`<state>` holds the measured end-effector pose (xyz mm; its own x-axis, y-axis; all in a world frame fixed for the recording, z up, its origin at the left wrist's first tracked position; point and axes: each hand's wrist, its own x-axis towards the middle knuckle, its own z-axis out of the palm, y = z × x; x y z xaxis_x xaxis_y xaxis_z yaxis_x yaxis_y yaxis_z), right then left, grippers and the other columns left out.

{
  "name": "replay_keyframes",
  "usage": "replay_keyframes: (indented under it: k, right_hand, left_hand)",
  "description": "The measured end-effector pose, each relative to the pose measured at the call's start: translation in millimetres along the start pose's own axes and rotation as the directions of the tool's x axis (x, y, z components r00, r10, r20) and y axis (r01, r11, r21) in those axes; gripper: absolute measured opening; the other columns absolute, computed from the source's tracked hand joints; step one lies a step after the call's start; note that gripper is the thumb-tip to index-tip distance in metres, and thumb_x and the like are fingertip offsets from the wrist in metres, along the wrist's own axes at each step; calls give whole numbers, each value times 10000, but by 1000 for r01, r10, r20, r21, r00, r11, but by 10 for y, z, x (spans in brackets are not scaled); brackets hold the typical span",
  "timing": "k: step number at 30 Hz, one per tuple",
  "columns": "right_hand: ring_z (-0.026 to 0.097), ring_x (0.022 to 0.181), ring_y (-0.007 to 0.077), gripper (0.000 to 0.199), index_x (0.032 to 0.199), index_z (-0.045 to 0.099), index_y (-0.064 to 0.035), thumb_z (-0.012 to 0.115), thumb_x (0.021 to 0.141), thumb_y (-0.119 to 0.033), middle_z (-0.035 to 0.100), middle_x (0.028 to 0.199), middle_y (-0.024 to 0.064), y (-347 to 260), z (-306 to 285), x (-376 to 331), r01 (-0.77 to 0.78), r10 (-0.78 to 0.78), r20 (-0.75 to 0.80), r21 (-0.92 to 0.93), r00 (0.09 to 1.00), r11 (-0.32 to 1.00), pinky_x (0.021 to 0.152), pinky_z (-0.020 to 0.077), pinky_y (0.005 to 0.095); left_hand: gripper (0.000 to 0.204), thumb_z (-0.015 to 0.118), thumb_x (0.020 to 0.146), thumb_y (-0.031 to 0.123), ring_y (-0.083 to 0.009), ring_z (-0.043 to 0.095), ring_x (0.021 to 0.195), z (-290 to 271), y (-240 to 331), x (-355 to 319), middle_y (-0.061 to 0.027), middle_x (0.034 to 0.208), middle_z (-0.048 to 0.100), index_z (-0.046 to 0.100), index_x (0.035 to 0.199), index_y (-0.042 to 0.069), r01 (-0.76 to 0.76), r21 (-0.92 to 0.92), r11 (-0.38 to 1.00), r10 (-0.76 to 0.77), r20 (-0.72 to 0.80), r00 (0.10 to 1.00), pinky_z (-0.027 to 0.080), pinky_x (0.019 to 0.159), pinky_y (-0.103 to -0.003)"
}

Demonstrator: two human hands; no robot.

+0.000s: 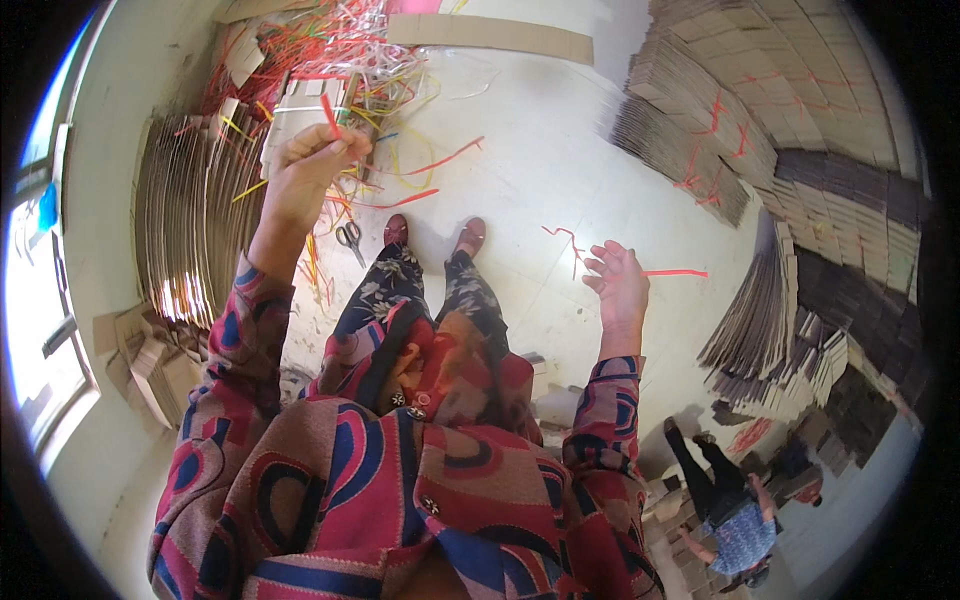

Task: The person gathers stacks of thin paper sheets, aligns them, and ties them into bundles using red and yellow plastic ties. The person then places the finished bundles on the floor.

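Note:
My left hand (308, 165) is raised beside the stacked cardboard, its fingers pinched on a red plastic strip (330, 116) that sticks up above them. Lower and to the right, my right hand (618, 282) hovers over the floor, its fingers loosely curled and apart. A bright red strip (677, 272) shows beyond its right side, and a thinner red strip (565, 238) shows to its left. Whether these pass behind the hand or touch it, I cannot tell. Near my feet lie black scissors (350, 238) and a longer red strip (405, 200).
Tangled red, yellow and clear strips (330, 35) heap at the far left. Upright cardboard sheets (195, 205) line the left wall. Tied cardboard stacks (690, 140) rise at the right. A flat cardboard strip (490, 35) lies at the back. Another person (735, 525) is at lower right.

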<state>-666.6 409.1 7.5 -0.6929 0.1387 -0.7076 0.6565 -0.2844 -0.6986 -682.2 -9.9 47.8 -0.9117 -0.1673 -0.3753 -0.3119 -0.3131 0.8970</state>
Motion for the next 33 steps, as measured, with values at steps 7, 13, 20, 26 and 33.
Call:
replay_keyframes:
  k: [7,13,20,26,33]
  right_hand:
    - [608,771,246,399,1077,490,55,411,934,-309,596,957,180,220,158,239,-70,75,122,-48,990,996,600,520,324]
    - [597,792,244,412,1080,490,61,448,913,-314,583,946,171,365,542,142,-81,122,173,-230,977,970,602,498,315]
    - [604,776,231,356,1051,515,64,449,915,-258,594,924,166,690,1277,-194,-69,218,289,-449,932,891,609,518,320]
    - [620,745,211,337,1029,539,63,493,902,-246,614,888,154,1335,2142,-560,-44,367,431,-597,824,801,579,534,287]
    - [625,689,164,324,948,582,28,512,894,-284,625,810,109,2158,3196,-1185,125,529,570,-745,628,655,578,529,262]
  left_hand:
    - [122,499,870,9,-221,613,925,-747,-357,-700,-129,952,633,600,930,-23,-22,-265,964,-32,-197,980,470,893,-341]
    - [97,502,864,-1,-231,615,913,-1328,-481,-1318,-132,956,626,585,911,-13,-137,-284,949,-6,-449,893,472,890,-356]
    - [148,484,817,-58,-163,586,703,-2087,-617,-2401,-93,818,590,559,941,-27,-151,-255,955,-85,-725,683,518,740,-311]
    - [141,495,821,-20,-96,524,603,-2654,-944,-3644,-62,761,577,560,945,-16,-161,-272,949,-166,-862,478,488,656,-253]
    - [115,523,846,56,-77,487,576,-2592,-1047,-3934,-18,684,533,568,910,-28,-185,-311,932,-196,-863,466,439,566,-225]
